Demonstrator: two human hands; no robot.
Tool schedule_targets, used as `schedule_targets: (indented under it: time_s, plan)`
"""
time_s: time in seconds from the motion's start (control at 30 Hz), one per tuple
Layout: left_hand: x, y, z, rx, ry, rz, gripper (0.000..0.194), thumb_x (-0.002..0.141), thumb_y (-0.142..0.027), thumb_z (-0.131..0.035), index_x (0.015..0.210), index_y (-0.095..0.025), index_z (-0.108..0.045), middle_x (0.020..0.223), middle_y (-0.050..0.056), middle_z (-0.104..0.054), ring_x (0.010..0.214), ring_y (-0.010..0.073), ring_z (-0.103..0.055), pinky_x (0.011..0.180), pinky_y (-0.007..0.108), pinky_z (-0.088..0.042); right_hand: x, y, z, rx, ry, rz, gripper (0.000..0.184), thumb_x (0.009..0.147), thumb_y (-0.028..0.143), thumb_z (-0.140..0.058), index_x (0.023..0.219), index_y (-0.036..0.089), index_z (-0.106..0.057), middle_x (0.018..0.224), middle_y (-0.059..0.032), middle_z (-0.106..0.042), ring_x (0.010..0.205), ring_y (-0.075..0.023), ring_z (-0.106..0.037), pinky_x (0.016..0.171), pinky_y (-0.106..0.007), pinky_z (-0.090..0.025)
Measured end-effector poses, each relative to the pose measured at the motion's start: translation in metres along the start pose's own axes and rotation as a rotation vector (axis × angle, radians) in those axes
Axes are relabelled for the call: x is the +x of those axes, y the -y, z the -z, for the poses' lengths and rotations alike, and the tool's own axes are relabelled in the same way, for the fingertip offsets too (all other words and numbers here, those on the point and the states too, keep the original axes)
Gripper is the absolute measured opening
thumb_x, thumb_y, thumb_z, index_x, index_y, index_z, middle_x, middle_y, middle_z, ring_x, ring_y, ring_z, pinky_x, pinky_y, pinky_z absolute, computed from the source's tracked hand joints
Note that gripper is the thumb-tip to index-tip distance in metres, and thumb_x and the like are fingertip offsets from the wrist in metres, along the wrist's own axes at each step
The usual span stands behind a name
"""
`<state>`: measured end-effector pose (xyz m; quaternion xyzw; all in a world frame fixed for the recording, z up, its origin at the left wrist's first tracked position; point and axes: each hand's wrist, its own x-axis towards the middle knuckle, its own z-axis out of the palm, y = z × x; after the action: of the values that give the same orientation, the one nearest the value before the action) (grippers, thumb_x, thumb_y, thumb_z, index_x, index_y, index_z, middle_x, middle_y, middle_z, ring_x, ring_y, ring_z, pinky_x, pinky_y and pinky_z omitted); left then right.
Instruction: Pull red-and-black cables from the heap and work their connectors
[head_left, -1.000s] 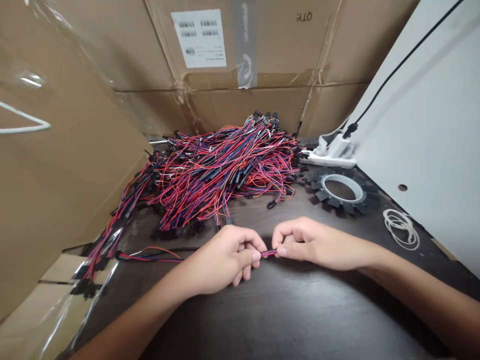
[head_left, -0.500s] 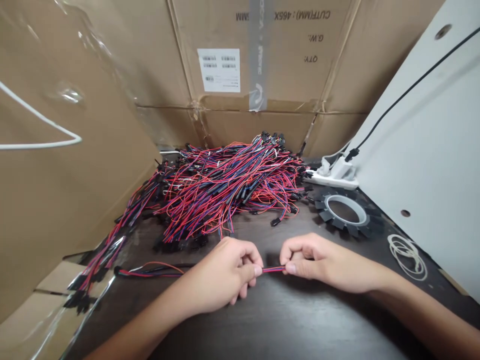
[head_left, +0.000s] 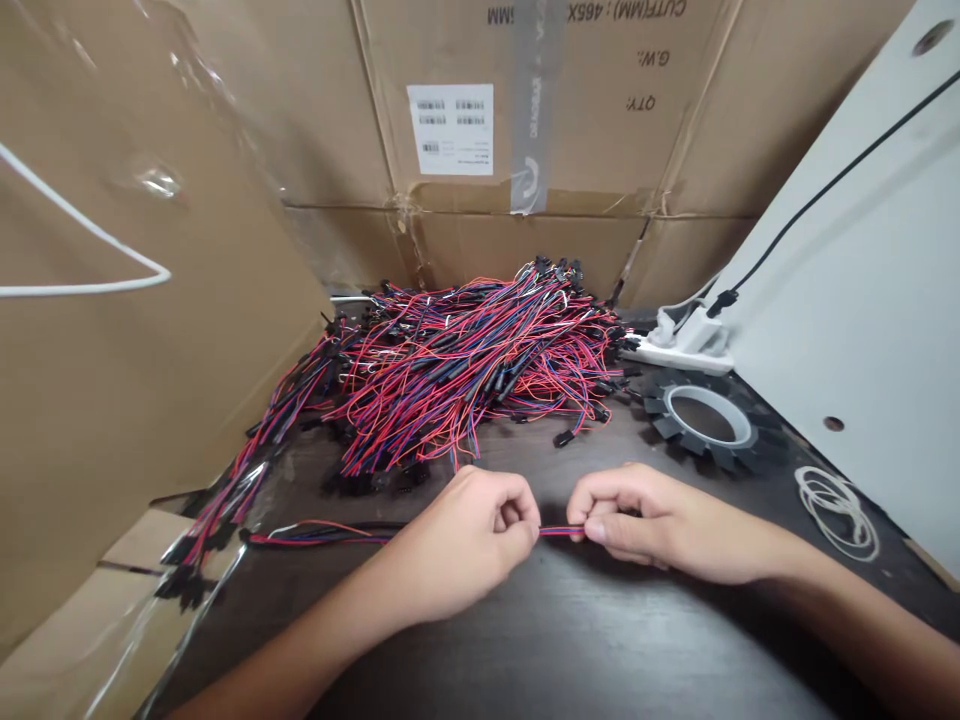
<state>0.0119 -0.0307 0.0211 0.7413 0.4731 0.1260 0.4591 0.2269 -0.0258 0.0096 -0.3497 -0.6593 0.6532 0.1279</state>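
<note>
Brown cardboard with creased, shiny tape stands behind the dark wood-grain desk (head_left: 555, 640). Between my hands runs a thin bundle of red, blue and dark wires (head_left: 561, 531), straight and low over the desk, its other end trailing out past my left wrist. My left fingers (head_left: 531, 528) pinch it, curled tight; my right fingers (head_left: 586, 528) pinch it too, thumb against forefinger. Beyond lies a tangled heap of glossy wires with black plastic connectors (head_left: 480, 365), left of a round grey-white tape ring with dark flaps (head_left: 709, 417).

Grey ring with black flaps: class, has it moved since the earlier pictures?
No. The grey ring still lies just in front of the power strip; only the view shifted.
</note>
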Motion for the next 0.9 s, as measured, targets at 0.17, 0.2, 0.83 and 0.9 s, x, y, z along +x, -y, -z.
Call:
schedule_targets:
  time_s: [0.17,0.2,0.83,0.9]
  plan:
    - [-0.001,-0.002,0.0,0.016,-0.009,-0.025,0.014,0.072,-0.012,-0.047,0.067,-0.015,-0.06,0.054,-0.002,-0.055,0.055,0.01,-0.051,0.054,0.02,-0.036,-0.001,0.002,-0.001,-0.055,0.041,-0.005,0.019,0.091,0.031,-0.049,0.091,0.012,-0.054,0.058,0.0017,-0.052,0.049,-0.0072,-0.038,0.047,-0.018,-0.03]
    - [-0.001,-0.002,-0.001,0.018,-0.007,-0.026,0.014,0.072,-0.012,-0.047,0.067,-0.015,-0.06,0.055,-0.002,-0.056,0.056,0.0101,-0.051,0.054,0.02,-0.036,-0.001,0.003,-0.001,-0.068,0.053,-0.004,0.018,0.09,0.029,-0.048,0.091,0.012,-0.054,0.059,0.0008,-0.054,0.05,-0.0075,-0.038,0.048,-0.018,-0.031]
    - [-0.002,0.006,-0.009,0.023,0.036,0.009,0.015,0.076,-0.016,-0.047,0.072,-0.017,-0.062,0.061,-0.003,-0.054,0.058,0.0088,-0.045,0.058,0.021,-0.034,-0.002,0.014,-0.019,-0.374,-0.162,-0.005,0.02,0.079,0.004,-0.044,0.082,0.016,-0.059,0.069,-0.0003,-0.065,0.068,-0.0126,-0.055,0.065,-0.023,-0.041]
    - [-0.002,0.005,-0.008,0.003,0.049,0.016,0.015,0.076,-0.016,-0.047,0.072,-0.016,-0.062,0.061,-0.003,-0.054,0.058,0.0087,-0.047,0.058,0.021,-0.034,0.0,0.013,-0.02,-0.306,-0.157,-0.026,0.017,0.077,0.004,-0.044,0.078,0.015,-0.057,0.064,0.0003,-0.061,0.062,-0.0115,-0.052,0.06,-0.022,-0.039]
